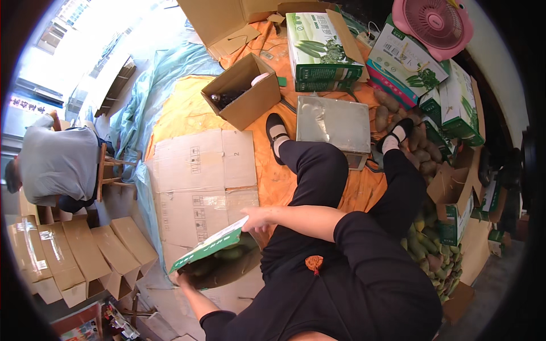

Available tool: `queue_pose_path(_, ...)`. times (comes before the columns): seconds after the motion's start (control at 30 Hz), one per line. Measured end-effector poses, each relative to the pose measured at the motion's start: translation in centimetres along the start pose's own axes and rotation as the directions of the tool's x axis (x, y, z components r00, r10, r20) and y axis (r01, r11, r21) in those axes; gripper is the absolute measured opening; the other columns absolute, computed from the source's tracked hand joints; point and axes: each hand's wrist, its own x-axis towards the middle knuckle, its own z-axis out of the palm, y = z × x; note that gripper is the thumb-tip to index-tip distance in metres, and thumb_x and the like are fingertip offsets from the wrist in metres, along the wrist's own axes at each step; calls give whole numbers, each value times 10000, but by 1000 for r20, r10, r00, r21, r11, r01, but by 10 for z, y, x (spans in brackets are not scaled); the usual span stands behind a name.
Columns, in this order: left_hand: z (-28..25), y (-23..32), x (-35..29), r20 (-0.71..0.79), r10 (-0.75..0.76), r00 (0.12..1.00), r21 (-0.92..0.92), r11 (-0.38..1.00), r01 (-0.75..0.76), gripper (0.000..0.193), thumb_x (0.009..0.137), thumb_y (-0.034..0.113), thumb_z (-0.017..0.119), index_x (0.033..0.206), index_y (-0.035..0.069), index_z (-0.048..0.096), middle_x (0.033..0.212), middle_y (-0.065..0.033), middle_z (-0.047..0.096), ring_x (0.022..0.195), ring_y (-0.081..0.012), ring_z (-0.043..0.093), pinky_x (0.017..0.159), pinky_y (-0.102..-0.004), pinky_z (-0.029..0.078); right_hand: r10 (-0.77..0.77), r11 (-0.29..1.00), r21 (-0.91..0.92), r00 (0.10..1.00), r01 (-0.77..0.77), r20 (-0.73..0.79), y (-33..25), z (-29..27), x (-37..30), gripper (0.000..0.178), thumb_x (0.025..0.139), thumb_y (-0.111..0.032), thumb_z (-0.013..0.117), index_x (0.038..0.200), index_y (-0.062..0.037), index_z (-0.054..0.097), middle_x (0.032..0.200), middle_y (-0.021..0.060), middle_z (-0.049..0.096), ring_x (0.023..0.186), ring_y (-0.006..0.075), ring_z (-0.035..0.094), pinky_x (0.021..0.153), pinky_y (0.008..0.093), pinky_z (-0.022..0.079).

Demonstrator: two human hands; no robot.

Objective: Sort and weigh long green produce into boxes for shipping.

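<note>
Left hand [178,278] and right hand [259,219] grip opposite ends of the green box [211,246], seemingly steadying it over flattened cardboard [190,165].

Above the flattened cardboard [187,159], the green-and-white box [210,245] partly hid the left hand [180,279] and some fingers of the right hand [259,220], while its rounded contents [227,254] were too shadowed to identify. Toward the orange sheet's [364,190] far edge, the open carton's [253,105] dark contents [230,98] were unclear. The picture's top edge cropped the pink fan [435,23].
</note>
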Motion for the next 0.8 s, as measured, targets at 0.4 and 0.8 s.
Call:
queue_pose_path(0.4, -57, 132, 4, -787, 312, 532, 100, 916, -389, 219, 832, 80, 593, 1020, -11, 660, 931, -110, 678, 827, -237, 618, 778, -343, 493, -599, 760, -151, 591, 632, -541, -13, -31, -4, 273, 784, -107, 620, 1027, 17, 614, 877, 137, 666, 742, 187, 633, 700, 312, 498)
queue_pose_path(0.8, 307, 287, -204, 857, 340, 388, 386, 75, -919, 450, 800, 251, 712, 1225, 198, 573, 1216, -57, 592, 1182, -263, 511, 1052, -589, 230, -687, 540, -364, 147, 758, -712, -25, -127, -233, 133, 881, -90, 601, 995, -29, 631, 867, 58, 662, 800, 99, 609, 718, 266, 488)
